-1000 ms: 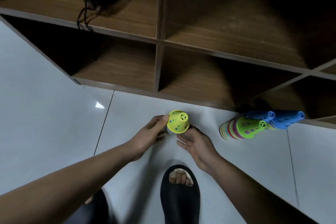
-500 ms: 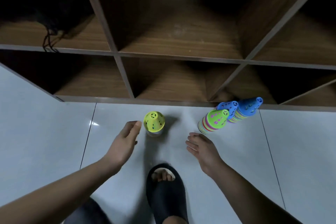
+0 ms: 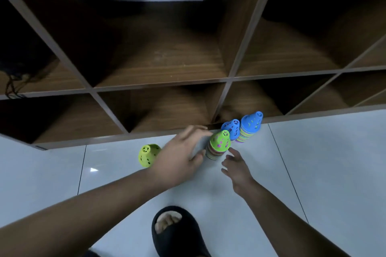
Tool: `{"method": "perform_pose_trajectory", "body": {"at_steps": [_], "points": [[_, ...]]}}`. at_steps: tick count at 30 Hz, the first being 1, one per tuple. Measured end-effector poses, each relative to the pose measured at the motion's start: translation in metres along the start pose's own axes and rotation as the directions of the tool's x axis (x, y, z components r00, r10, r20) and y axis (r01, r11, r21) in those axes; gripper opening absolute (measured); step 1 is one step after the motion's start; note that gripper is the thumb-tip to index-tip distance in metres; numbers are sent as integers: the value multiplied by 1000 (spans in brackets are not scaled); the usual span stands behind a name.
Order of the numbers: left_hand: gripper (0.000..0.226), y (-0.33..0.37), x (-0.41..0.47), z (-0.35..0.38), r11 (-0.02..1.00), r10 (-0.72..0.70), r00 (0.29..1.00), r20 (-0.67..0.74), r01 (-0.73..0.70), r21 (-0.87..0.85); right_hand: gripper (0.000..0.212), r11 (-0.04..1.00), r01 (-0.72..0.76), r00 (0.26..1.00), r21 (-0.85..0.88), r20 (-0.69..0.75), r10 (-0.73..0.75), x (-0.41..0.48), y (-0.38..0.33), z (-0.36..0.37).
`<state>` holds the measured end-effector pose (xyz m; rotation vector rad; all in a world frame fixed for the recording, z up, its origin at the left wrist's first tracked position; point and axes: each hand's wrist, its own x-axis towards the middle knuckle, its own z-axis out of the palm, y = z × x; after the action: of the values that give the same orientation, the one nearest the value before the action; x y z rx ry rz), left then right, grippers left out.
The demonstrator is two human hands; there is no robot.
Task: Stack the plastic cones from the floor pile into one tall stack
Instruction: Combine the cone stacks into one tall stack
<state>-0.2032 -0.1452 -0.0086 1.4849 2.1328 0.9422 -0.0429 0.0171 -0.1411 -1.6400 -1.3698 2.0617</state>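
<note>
**Green-topped stack** (image 3: pixel 219 144): being kept upright on the floor (image 3: pixel 323 173), just in front of the shelf unit (image 3: pixel 167 85), and being flanked by both hands.

**Left hand** (image 3: pixel 183 152): grip being held spread, with nothing being pinched. The thumb is being held just beside the stack's left wall; contact cannot be told.

**Right hand** (image 3: pixel 237 168): grip likewise being held spread and empty, just beside the stack's right side.

**Hazards, judged:**
- The stack is likely being put at risk of toppling if it is struck by one hand before the other is bracing it.
- If only the top cone is being squeezed, the nested cones below may be left behind or spilled.
- The small blue cone (image 3: pixel 230 128) and the blue-topped stack (image 3: pixel 250 127), both being crowded close behind, could be knocked against the shelf edge.

**Surroundings:**
- Yellow-green cone (image 3: pixel 148 155): being left upright to the left and partly hidden by the left wrist. It would be standing in the path of any leftward carry.
- Black slipper (image 3: pixel 177 233): being planted near the bottom of the view, well apart from the cones.
- Dark cables (image 3: pixel 12 83): being kept in a left-hand shelf compartment.
</note>
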Motion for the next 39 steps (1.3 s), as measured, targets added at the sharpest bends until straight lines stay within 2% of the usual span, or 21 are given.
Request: {"method": "perform_pose_trajectory", "body": {"at_steps": [3, 6, 10, 14, 18, 21, 23, 26, 27, 30, 33, 36, 39], "points": [[58, 7, 24, 18, 998, 36, 989, 145, -44, 52, 75, 963, 50, 999, -263, 6, -50, 5, -9, 3], [69, 0, 42, 27, 980, -34, 967, 252, -17, 197, 76, 905, 90, 996, -416, 36, -82, -2, -20, 4], [71, -17, 61, 32, 971, -58, 950, 307, -18, 239, 75, 894, 103, 994, -435, 64, -83, -2, -14, 2], [73, -31, 59, 44, 958, -46, 951, 306, -45, 284, 73, 887, 99, 994, -451, 79, -71, -3, -3, 6], [46, -32, 55, 44, 886, -91, 969, 228, -26, 463, 69, 885, 162, 986, -437, 109, -127, -7, 14, 16], [32, -35, 50, 39, 836, -150, 967, 204, 14, 548, 67, 910, 133, 990, -391, 101, -101, 0, 25, 26], [31, -37, 45, 39, 831, -169, 965, 202, 29, 556, 58, 952, 78, 996, -295, 69, -60, 8, 29, 32], [34, -35, 39, 43, 832, -191, 960, 204, 47, 553, 71, 990, -34, 999, -137, 27, 38, 21, 27, 41], [35, -35, 38, 45, 832, -205, 957, 207, 59, 551, 71, 991, -60, 998, -119, 15, 62, 25, 25, 43], [38, -36, 37, 44, 844, -239, 949, 204, 99, 527, 51, 985, -104, 993, -138, 48, 111, 32, 16, 42], [36, -37, 36, 37, 869, -267, 945, 188, 152, 471, 49, 984, -148, 987, -101, 46, 153, 35, 15, 35], [31, -36, 30, 22, 906, -251, 958, 140, 182, 383, 54, 988, -136, 987, -72, 80, 141, 27, 9, 35], [25, -26, 22, -3, 961, -182, 983, 37, 170, 217, 37, 995, -63, 985, -73, 156, 74, 0, -9, 41]]}}
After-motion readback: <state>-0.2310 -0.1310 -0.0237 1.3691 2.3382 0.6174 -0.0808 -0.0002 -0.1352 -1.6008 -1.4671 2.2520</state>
